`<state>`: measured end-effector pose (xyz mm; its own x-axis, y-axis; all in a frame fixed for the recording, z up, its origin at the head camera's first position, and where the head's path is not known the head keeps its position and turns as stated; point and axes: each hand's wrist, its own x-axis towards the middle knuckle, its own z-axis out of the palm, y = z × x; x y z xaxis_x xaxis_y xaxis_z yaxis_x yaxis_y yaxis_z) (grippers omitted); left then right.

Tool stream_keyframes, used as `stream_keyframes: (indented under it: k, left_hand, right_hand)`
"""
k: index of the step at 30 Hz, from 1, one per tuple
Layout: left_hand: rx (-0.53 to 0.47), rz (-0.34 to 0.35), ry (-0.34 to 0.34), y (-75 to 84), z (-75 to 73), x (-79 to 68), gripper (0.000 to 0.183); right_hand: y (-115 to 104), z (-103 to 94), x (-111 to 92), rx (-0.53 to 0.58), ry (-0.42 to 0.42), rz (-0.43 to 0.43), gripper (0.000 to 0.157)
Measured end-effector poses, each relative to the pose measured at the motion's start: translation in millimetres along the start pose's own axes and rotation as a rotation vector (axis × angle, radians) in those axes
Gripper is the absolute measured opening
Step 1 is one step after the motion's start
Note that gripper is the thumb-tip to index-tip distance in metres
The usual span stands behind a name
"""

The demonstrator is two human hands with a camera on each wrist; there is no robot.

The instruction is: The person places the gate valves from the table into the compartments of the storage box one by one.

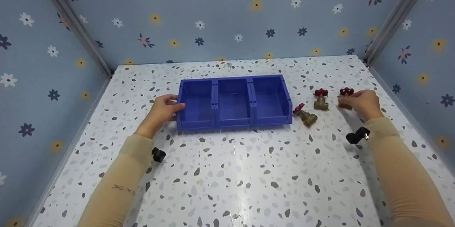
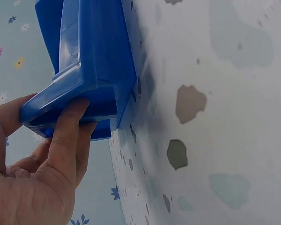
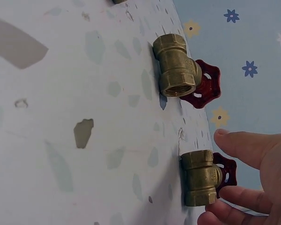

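Observation:
A row of three joined blue storage bins (image 1: 233,122) sits on the speckled table. My left hand (image 1: 162,111) grips the left side wall of the row, thumb over the rim and fingers against the outside, as the left wrist view of the bin (image 2: 103,51) also shows. To the right are three brass gate valves with red handwheels. My right hand (image 1: 364,103) is at the rightmost valve (image 3: 200,178), its thumb (image 3: 227,140) apart from the body and its fingers close by the handwheel. The middle valve (image 1: 321,103) stands upright; the nearest valve (image 1: 308,117) lies tilted beside the bins.
The white speckled tabletop (image 1: 227,177) is bounded by blue flowered panels (image 1: 227,17) at the back and both sides. Metal posts stand in the back corners. A black wrist mount (image 1: 357,135) sticks out under the right sleeve, another (image 1: 158,155) at the left.

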<state>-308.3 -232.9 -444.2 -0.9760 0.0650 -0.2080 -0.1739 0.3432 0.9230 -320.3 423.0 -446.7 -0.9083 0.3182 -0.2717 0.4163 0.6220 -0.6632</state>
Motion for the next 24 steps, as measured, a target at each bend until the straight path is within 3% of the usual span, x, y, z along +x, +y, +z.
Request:
stream_keyframes:
  k: [24]
  left_hand:
    - [0.001, -0.005, -0.002, -2.3, -1.7, 3.7, 0.049]
  right_hand:
    - [4.4, 5.3, 9.4, 0.016, -0.045, 0.041, 0.085]
